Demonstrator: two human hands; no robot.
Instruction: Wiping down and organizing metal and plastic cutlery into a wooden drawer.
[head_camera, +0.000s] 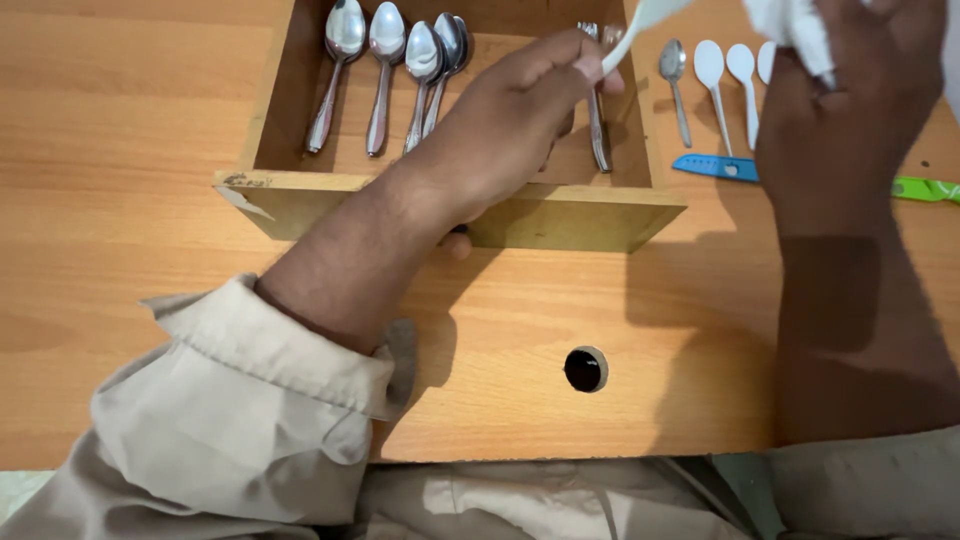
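Observation:
My left hand reaches over the front wall of a wooden tray and pinches the handle of a white plastic utensil that points up to the right. My right hand is closed on a white cloth at the utensil's upper end. Several metal spoons lie side by side inside the tray, and metal cutlery lies at its right end, partly hidden by my fingers.
Right of the tray on the wooden table lie a small metal spoon, white plastic spoons, a blue-handled piece and a green-handled piece. A round cable hole sits near the table's front edge.

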